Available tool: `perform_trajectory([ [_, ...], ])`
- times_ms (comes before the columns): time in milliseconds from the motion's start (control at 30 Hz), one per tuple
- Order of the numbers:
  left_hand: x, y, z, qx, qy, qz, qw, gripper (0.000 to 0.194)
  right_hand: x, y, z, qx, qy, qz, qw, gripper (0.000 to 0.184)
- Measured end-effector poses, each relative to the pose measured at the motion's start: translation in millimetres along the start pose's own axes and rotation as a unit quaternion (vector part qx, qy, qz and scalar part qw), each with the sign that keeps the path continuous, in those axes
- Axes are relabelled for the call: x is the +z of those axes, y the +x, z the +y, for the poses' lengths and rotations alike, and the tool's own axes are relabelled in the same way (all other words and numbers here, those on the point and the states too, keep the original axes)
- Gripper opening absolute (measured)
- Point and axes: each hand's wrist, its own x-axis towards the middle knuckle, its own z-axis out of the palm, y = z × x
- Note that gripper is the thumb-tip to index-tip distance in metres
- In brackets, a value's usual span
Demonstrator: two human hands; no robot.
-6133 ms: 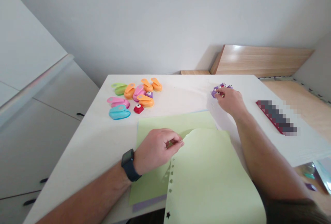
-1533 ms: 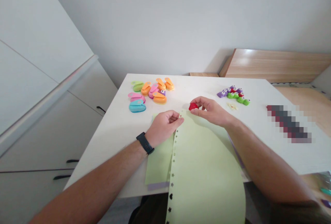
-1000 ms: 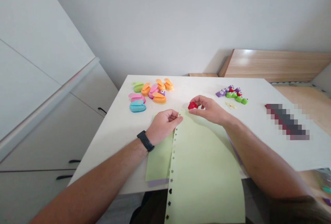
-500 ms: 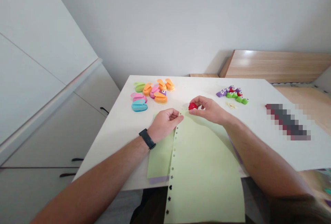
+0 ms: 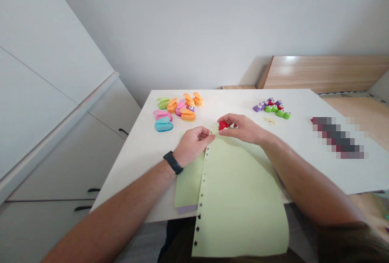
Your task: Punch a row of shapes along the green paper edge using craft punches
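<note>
Your pale green sheet (image 5: 243,198) reaches farther across the table (image 5: 133,149) than earlier, its punched edge running away from you. Your left hand (image 5: 194,143) pinches that edge near the sheet's far end; your right hand (image 5: 244,129), just rightward, grips the red punch (image 5: 223,125) there.

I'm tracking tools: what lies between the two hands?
The head view shows the upper end of the punched green sheet between the left hand and the right hand, plus the red punch in the right hand's grip.
</note>
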Motion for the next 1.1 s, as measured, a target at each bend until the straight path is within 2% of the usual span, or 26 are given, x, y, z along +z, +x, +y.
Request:
perform_trajectory([
  [567, 0.3, -0.9, -0.5, 0.017, 0.02, 0.017, 1.0, 0.031, -7.4, -4.5, -2.7, -0.004, -0.014, -0.055, 0.998, 0.037],
  [900, -0.6, -0.2, -1.9, 0.024, 0.038, 0.005, 0.999, 0.028, -7.4, -3.8, -0.7, 0.006, 0.033, -0.064, 0.997, 0.033],
  [1100, -0.8, -0.5, -2.9, 0.026, 0.032, 0.001, 0.999, 0.027, -7.3, -3.4, -1.9, 0.004, 0.025, -0.056, 0.998, 0.03],
])
